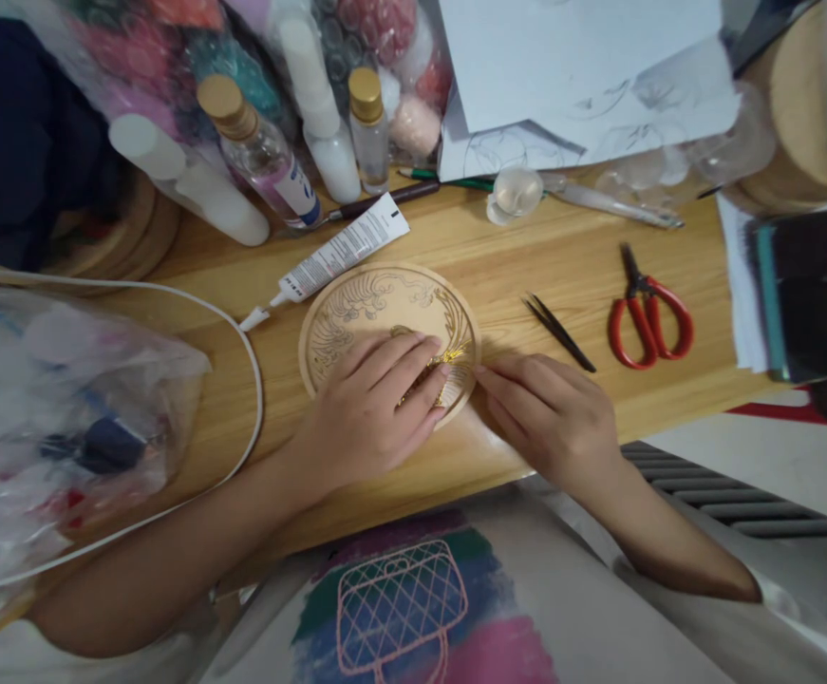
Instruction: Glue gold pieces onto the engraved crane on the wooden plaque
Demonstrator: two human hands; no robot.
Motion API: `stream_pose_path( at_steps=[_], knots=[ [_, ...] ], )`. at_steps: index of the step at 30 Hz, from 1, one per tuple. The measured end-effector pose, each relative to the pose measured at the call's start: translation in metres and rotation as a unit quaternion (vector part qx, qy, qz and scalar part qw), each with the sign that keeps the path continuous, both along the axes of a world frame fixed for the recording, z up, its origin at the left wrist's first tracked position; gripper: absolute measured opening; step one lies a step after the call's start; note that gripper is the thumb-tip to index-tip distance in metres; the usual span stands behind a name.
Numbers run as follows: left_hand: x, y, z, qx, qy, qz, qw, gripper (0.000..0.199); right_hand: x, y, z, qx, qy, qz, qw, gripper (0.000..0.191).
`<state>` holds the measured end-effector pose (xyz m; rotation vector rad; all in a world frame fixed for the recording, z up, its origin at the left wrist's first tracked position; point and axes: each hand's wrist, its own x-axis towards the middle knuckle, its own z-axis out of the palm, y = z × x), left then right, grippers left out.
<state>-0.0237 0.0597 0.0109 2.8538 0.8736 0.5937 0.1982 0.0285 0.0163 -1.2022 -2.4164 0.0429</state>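
A round wooden board (pixel 356 294) lies on the table with a drawn, curling pattern on it. Gold wire (pixel 454 328) follows part of that drawing at the board's right side. My left hand (pixel 377 399) rests across the lower middle of the board, fingers laid out flat over the gold wire and hiding part of it. At the board's right rim, my right hand (pixel 552 413) is closed in a pinch; what lies between its fingertips is too small to make out. Black tweezers (pixel 560 332) and red-handled pliers (pixel 649 313) lie right of the board.
A white glue tube (pixel 348 249) touches the board's upper left, its cap (pixel 254 318) nearby. Bottles (pixel 263 157) stand behind. A white cable (pixel 260 399) and a plastic bag (pixel 100 408) are at left. Papers (pixel 584 66) lie at the back, a phone (pixel 812 294) at right.
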Motion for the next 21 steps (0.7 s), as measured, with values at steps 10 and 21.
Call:
stream_pose_path(
  at_steps=[10, 21],
  knots=[
    [-0.0027, -0.0007, 0.0014, -0.017, -0.012, 0.008, 1.000, 0.025, 0.0064, 0.0030, -0.0012, 0.017, -0.009, 0.026, 0.999, 0.011],
    [-0.0002, -0.0018, 0.0066, -0.022, -0.025, 0.042, 0.999, 0.022, 0.0097, 0.0073, -0.0033, 0.047, 0.027, 0.055, 0.997, 0.011]
  ],
)
